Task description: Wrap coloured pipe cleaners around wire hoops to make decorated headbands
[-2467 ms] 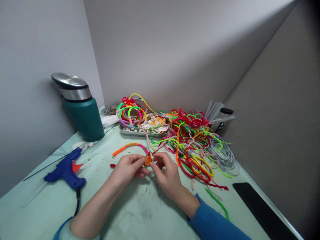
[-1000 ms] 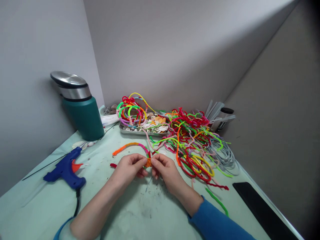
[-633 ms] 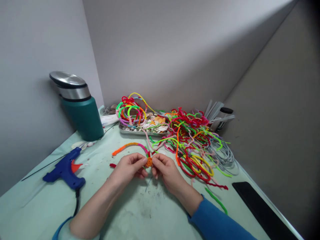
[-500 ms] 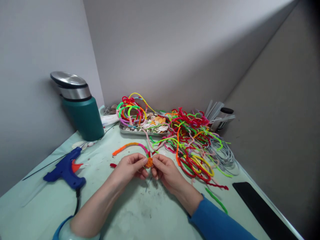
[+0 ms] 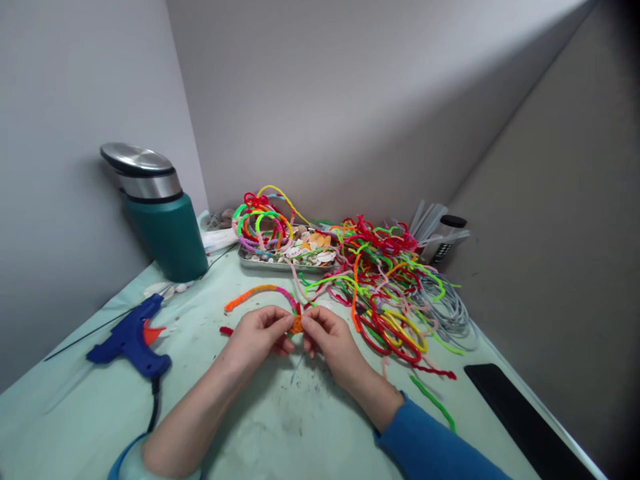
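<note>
My left hand (image 5: 263, 331) and my right hand (image 5: 327, 337) meet over the middle of the table, thumbs and fingers pinched on opposite sides of a small orange coiled piece of pipe cleaner (image 5: 297, 325). Most of its edges are covered by my fingertips. Just behind my left hand, a curved orange, yellow and pink pipe cleaner (image 5: 263, 289) lies on the table. A short red end (image 5: 226, 331) sticks out beside my left wrist. Whether these join the orange piece is hidden.
A blue glue gun (image 5: 133, 340) and a green flask (image 5: 167, 227) stand at left. Behind my hands is a metal tray (image 5: 287, 267) of shells with colourful rings on it. A tangled pipe-cleaner heap (image 5: 380, 267), grey cord (image 5: 453, 307) and a black strip (image 5: 520, 417) occupy the right.
My right hand has shifted slightly left, and its thumb now covers more of the orange piece. My left hand stays nearly still. Everything else on the table is unmoved.
</note>
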`<state>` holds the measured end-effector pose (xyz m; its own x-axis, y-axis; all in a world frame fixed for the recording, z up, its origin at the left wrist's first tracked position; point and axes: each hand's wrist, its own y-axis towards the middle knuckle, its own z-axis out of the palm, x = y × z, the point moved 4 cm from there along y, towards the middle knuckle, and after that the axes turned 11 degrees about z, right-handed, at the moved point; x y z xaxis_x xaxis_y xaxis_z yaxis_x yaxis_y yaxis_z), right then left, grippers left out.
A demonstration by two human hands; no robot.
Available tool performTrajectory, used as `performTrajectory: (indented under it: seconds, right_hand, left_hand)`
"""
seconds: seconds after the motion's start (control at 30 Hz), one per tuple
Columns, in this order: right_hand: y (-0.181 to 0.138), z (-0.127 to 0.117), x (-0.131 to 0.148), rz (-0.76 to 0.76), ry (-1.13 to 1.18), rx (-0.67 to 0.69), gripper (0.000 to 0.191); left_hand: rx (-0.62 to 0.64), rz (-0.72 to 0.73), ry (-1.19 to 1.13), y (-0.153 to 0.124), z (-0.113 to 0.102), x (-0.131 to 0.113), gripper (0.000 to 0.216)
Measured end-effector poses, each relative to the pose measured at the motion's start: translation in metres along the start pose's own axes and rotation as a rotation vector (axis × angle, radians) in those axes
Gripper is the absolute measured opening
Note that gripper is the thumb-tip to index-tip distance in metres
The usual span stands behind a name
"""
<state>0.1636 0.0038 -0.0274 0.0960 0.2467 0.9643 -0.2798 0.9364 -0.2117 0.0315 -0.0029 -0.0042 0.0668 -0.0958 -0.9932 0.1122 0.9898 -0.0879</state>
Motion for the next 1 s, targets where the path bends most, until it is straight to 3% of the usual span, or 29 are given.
performTrajectory:
  seconds: [0.27,0.4,0.73,1.0]
  right_hand:
    - [0.0003,0.0006,-0.0017,0.045,0.057,0.081,0.026]
    - [0.0009,-0.0006,-0.0022,0.031,0.056,0.016,0.024]
    - [-0.0006,0.0004,-0.0026,0.076,0.107,0.058,0.026]
    - [-0.0010,0.0015,-0.0002,0.022,0.029,0.000,0.023]
  left_hand:
    - [0.094,-0.039,-0.115,-0.0013,0.0011,0.0043,0.032]
    - [0.100,0.010,-0.014,0.0012,0.0025,0.0052,0.032]
    - [0.031,0.165,0.297,0.0023,-0.0014,0.0007,0.019]
    - [-0.003,0.064,0.121,0.0029,-0.0005,-0.0009,0.025]
